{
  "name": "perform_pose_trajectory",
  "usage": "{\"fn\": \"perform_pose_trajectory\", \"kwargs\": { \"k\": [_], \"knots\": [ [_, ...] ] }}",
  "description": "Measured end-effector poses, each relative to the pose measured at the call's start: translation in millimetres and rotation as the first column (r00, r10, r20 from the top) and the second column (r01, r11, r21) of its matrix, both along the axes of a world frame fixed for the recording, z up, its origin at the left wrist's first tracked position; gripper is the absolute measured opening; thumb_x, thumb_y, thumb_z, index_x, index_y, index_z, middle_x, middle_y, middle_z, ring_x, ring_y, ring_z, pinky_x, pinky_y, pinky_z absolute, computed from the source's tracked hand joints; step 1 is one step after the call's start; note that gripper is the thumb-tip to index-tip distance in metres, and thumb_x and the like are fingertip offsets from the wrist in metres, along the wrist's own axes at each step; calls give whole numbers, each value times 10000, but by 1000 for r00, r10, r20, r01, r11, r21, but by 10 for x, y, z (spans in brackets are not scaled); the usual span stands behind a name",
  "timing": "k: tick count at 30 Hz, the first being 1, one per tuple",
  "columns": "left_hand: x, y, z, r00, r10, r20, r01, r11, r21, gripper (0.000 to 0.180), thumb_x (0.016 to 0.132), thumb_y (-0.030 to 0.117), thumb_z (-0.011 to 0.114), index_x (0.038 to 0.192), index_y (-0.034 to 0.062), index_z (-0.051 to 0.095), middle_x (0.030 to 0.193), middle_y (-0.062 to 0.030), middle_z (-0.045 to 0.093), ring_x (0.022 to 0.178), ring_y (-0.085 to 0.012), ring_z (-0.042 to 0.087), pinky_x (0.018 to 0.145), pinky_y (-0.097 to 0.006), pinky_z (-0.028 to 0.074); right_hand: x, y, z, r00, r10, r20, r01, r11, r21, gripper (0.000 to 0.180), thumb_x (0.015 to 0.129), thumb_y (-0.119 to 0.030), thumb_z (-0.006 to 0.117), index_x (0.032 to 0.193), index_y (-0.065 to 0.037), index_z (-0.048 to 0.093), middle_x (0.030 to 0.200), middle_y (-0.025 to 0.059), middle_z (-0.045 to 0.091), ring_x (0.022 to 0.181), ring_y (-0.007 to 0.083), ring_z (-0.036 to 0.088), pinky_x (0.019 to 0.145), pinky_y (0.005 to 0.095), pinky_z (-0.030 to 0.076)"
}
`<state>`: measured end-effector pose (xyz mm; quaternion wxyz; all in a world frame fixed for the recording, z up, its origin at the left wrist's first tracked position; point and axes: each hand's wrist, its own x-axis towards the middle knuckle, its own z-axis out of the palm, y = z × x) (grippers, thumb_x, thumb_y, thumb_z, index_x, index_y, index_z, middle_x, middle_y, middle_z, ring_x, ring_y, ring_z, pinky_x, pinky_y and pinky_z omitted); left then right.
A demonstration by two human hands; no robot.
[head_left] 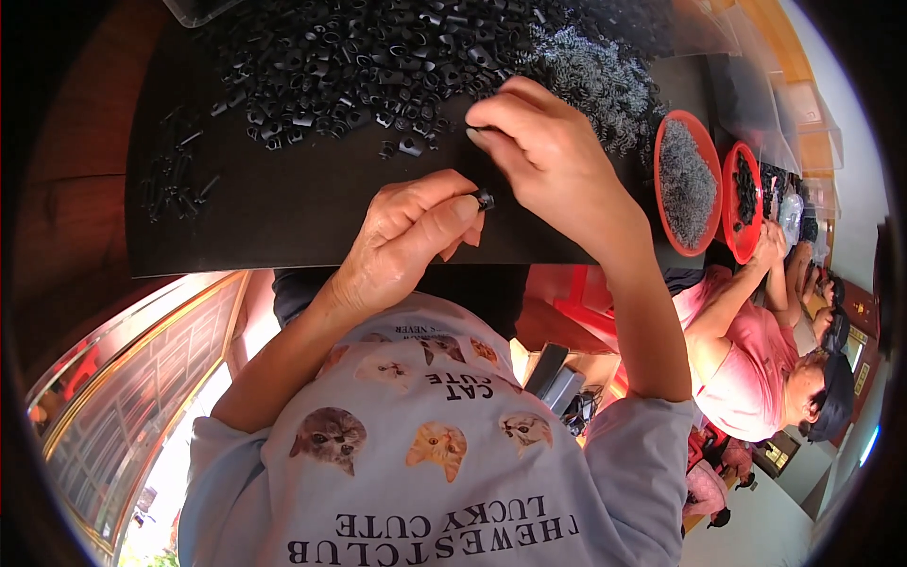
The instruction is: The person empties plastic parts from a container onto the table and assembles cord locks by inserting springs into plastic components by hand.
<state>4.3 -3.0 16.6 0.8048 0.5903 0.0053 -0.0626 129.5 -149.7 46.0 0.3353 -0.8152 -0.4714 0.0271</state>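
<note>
My left hand (402, 236) is closed near the table's front edge, its thumb and fingers gripping a small black cylindrical plastic part (486, 199). Just above and to the right, my right hand (548, 142) pinches between thumb and forefinger something small and dark, mostly hidden by the fingertips. The two hands are apart. Beyond them spreads a big heap of short black tubular plastic parts (331, 76). To its right, behind my right hand, lies a pile of small metal springs (595, 76).
Slim black pieces (179, 180) lie at the left of the dark table (283, 217). On the right stand a red bowl (682, 114) of springs and another red bowl (744, 244) with black parts. A co-worker in a pink shirt (746, 378) reaches toward the second bowl.
</note>
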Motion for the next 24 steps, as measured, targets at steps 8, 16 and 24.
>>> {"fn": "perform_pose_trajectory", "kwargs": {
  "k": [8,16,24],
  "knots": [
    [14,-19,12,999,-6,-35,5,1000,-27,290,1007,255,489,863,18,574,714,-11,565,583,-57,446,527,-224,373,-312,-298,155,942,-108,-317,156,979,128,99,840,-4,671,920,-29,619,783,45,541,668,134,562,594,270,452],
    [42,-49,34,1000,-10,-29,11,1000,20,310,1023,280,482,876,23,570,707,-9,550,621,-59,465,528,-219,368,-357,-346,223,671,-58,-739,275,945,176,75,878,-35,652,937,-4,617,774,13,630,628,56,596,512,184,440],
    [80,-31,67,997,-51,-50,52,998,26,323,1030,277,469,862,17,564,709,-8,543,645,-67,471,568,-219,381,-211,-370,228,543,14,-840,228,960,164,62,899,-83,632,900,-21,629,719,30,654,548,60,580,434,193,407]
  ]
}}
